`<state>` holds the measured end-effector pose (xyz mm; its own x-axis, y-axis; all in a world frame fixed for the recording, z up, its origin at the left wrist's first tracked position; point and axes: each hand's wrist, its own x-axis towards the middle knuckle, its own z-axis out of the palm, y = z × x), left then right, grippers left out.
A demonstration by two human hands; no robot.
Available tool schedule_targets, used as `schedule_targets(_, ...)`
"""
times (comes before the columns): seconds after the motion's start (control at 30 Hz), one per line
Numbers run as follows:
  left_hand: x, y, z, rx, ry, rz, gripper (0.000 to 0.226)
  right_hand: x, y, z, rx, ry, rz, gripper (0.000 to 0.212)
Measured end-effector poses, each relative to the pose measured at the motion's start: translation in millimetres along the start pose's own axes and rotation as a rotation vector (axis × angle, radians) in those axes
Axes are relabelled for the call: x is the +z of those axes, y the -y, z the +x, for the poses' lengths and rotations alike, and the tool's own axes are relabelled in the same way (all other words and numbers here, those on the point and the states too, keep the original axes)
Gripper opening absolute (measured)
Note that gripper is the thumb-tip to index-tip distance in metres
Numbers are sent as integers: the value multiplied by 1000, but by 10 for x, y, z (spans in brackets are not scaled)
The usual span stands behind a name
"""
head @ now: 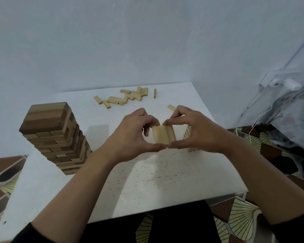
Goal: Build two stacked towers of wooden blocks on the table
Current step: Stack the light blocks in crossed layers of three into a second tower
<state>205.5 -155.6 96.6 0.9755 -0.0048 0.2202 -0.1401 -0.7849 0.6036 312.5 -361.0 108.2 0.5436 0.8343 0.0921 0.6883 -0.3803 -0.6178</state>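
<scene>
Holding a row of three pale wooden blocks [163, 135] side by side, your left hand [130, 135] and right hand [197, 133] meet above the middle of the white counter [165, 174]. Each grip is closed on the row: fingertips curl over its far edge, and your thumbs press along its near edge, touching each other tip to tip. Your hands cover what lies beneath, so you cannot tell whether the row rests on anything.

To your left stands a tall tower of mixed dark and light brown wooden blocks [54, 135], well apart from your hands. The second stack, a pale wooden tower [188, 135], is largely hidden behind your right hand. Only a strip of its right side and a bottom corner show, so its height cannot be read.

Near the far edge of the counter lies a loose scatter of pale wooden blocks [125, 98], some overlapping, their count hard to make out. One more single pale block [171, 107] pokes out just beyond your right fingers, partly covered. A crumpled whitish plastic bag [291, 102] sits off the counter at right, cut off by the frame edge.
</scene>
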Motion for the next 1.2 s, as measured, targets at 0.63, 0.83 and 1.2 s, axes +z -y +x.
schedule_targets(0.63, 868, -420, 812, -32, -15, 51, 58, -684, -895, -261, 221, 128, -17, 57)
schedule_targets(0.83, 930, -387, 833, -86, -17, 79, 60, -692, -951, -199, 202, 173, -48, 59)
schedule_targets(1.2, 971, -334, 811, -130, 1, 83, 60, -641, -1001, -166, 196, 196, -63, 59)
